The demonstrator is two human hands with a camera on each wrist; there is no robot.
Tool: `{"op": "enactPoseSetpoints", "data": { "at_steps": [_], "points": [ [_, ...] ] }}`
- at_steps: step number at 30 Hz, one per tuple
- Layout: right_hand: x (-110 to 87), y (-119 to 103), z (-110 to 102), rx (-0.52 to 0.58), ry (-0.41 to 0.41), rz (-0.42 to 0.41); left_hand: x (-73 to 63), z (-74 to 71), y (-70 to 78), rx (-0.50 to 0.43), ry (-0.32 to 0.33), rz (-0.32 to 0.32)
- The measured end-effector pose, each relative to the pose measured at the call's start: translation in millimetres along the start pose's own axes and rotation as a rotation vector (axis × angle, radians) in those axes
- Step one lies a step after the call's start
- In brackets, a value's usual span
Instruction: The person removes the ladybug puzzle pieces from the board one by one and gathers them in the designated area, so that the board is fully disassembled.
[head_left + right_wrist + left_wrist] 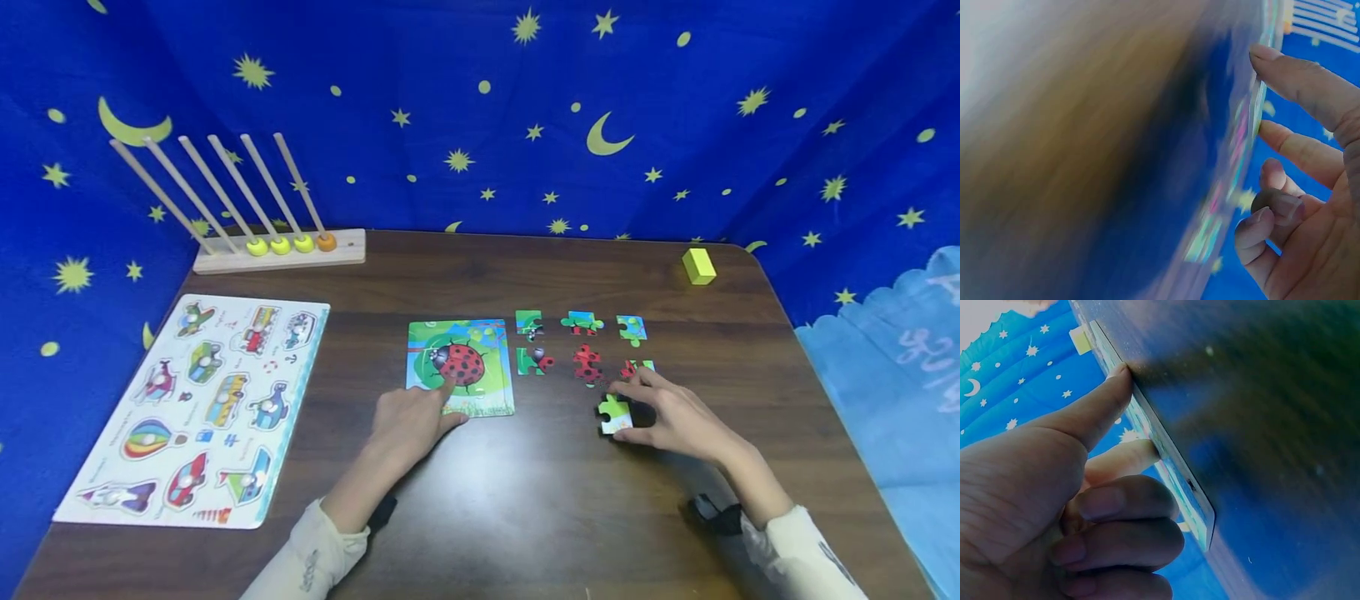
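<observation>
A square ladybug puzzle board (491,392) lies flat near the middle of the table. My left hand (408,421) rests at its lower edge, the straight index finger touching the picture and the thumb along the edge; in the left wrist view the other fingers (1129,544) are curled. With thumb and index finger, my right hand (678,417) holds a green and white puzzle piece (617,414) by its edges, low at the table. Behind that hand a red and green piece (643,365) is partly covered. A red spotted piece (587,365) lies just left of it.
More loose pieces, such as a blue and red one (582,322), form rows right of the board. A vehicle peg board (300,400) lies at left, with a wooden peg rack (352,247) behind it. A yellow block (699,267) stands at the back right, before a blue curtain (420,100).
</observation>
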State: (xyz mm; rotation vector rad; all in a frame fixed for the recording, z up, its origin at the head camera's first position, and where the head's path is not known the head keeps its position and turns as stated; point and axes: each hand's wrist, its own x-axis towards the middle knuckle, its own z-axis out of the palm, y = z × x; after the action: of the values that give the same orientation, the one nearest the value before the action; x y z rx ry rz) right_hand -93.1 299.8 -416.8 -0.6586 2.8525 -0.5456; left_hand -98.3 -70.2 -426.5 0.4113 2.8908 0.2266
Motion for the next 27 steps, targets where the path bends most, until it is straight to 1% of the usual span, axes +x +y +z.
{"op": "enactPoseSetpoints", "data": {
  "at_steps": [3,5,8,12,18,22,25,27],
  "points": [
    [-15.5,14.5,-2.4,-0.017,-0.017,0.052,-0.3,-0.1,-0.3,-0.003,-0.016,-0.007],
    [-22.6,22.7,-3.8,-0.028,-0.027,0.072,-0.3,-0.3,-0.4,-0.006,-0.019,-0.008],
    [-28.2,31.1,-5.9,-0.045,-0.027,0.073,-0.2,-0.6,-0.2,-0.007,-0.016,-0.008],
    [-29.6,36.3,-8.0,-0.041,-0.031,0.075,0.6,-1.0,1.0,-0.005,-0.013,-0.005],
    [-24.5,34.7,-11.1,-0.024,-0.057,0.094,-0.3,-1.3,-0.9,-0.014,0.016,0.009],
    [-21.8,26.8,-9.7,-0.018,-0.056,0.092,0.7,-0.4,-2.3,-0.041,0.046,0.031],
    [-16.4,15.1,-7.0,0.001,-0.041,0.063,2.2,-0.7,-4.0,-0.069,0.043,0.045],
    [-10.1,4.1,-4.7,0.011,-0.031,0.017,2.3,-2.0,-6.2,-0.095,0.031,0.045]
  ]
}}
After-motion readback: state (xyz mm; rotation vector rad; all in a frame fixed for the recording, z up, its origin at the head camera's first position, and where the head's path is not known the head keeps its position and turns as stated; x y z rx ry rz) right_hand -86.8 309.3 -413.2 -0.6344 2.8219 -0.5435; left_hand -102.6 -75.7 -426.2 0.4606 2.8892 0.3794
